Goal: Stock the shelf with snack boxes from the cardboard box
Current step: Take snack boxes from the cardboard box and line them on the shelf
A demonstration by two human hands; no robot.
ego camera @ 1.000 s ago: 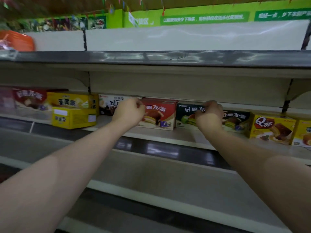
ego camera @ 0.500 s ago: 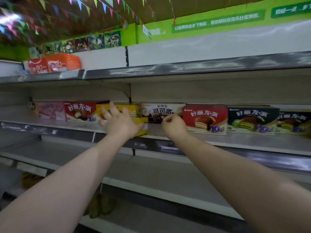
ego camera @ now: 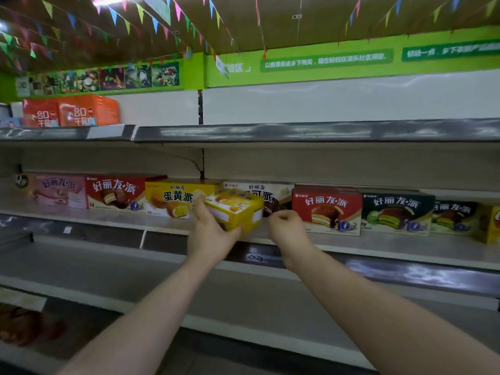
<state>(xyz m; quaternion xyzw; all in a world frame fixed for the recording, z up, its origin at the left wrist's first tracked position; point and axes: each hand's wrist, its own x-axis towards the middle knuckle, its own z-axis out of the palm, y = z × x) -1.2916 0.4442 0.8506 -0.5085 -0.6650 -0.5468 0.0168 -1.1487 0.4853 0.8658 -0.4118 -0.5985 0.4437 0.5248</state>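
The left hand (ego camera: 209, 234) has a grip on a small yellow snack box (ego camera: 234, 212), thumb up one side and fingers curled under its base, and the box is tilted, lifted clear in front of the middle shelf (ego camera: 378, 246) near its front edge. The right hand (ego camera: 288, 228) sits just beside the box's right end, fingers curled in loosely, and I can't tell whether they touch the box or grip anything at all.

Along the middle shelf stands a row of snack boxes, faces out. From the left end: a pink box (ego camera: 58, 190), a red box (ego camera: 116, 192), a wide yellow box (ego camera: 176, 198) directly behind the left thumb, then a white-and-brown box (ego camera: 270, 193) partly hidden by the held one. To the right come another red box (ego camera: 326, 211), a dark green box (ego camera: 396, 212), a second dark box (ego camera: 451, 216), and a yellow one (ego camera: 491, 223) cut off at the right edge of the view.

Up on the top shelf (ego camera: 297, 131), at its left end, sit two orange cartons (ego camera: 73, 110) side by side. The shelf below (ego camera: 189, 288) shows bare board, with some reddish packets (ego camera: 24, 326), too blurred to name, lower down at the left.
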